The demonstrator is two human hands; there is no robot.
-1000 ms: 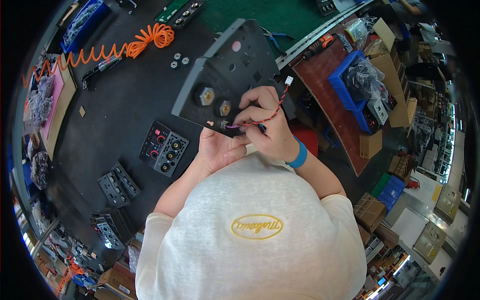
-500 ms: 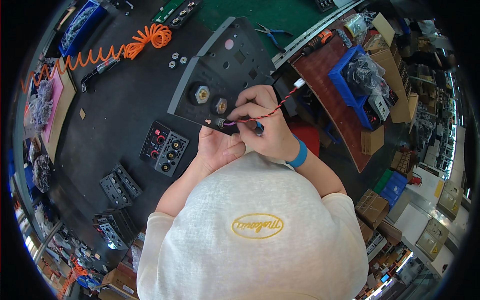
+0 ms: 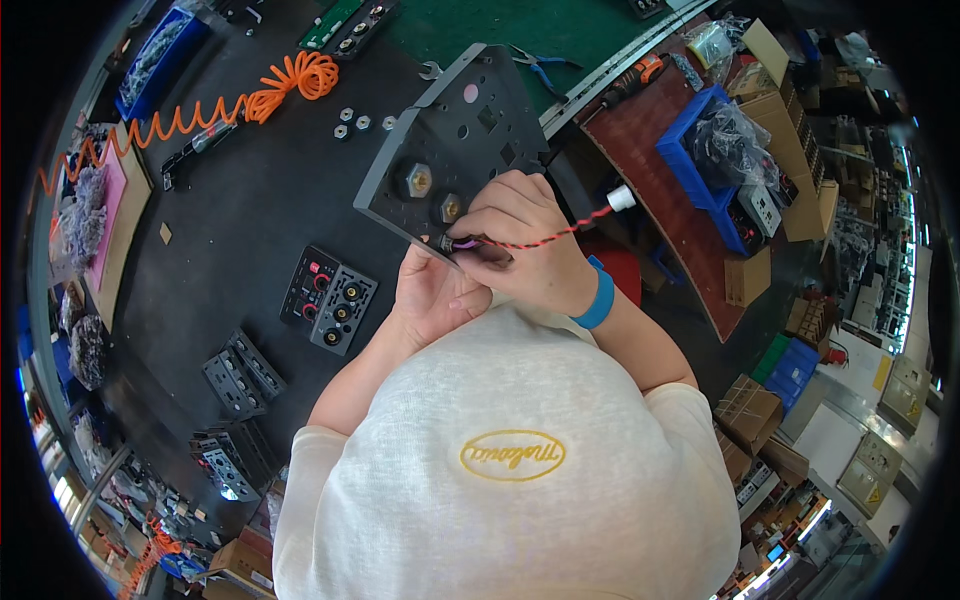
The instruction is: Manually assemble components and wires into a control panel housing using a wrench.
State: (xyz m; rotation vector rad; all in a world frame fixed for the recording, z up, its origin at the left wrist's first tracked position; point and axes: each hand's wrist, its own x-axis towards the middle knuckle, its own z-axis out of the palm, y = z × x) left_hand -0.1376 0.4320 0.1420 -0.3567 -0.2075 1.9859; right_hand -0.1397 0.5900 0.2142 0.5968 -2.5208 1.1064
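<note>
A dark grey bent metal panel (image 3: 405,150) is tilted up in front of me, with holes and two large hex nuts (image 3: 418,180) on threaded fittings. My left hand (image 3: 435,290) grips its lower edge from beneath, some fingertips hidden behind it. At the lower corner sits a small metal fitting (image 3: 447,242), from which a twisted red and black wire (image 3: 545,243) comes out. The fingers of my right hand (image 3: 535,245) are closed around the wire's root beside this fitting. A white plug (image 3: 621,198) hangs off the wire's free end, right of my hand.
On the dark table lie loose nuts (image 3: 345,128), a control module (image 3: 327,300), grey panels (image 3: 243,372) and a tool (image 3: 200,145) on an orange coiled hose (image 3: 300,80). Blue-handled pliers (image 3: 545,72) lie on the green mat. Blue bins (image 3: 690,160) stand at the right.
The panel has shifted slightly right and tilted, showing more of its side. The white plug has swung right and downward. My right fingers have curled in closer around the wire's root.
</note>
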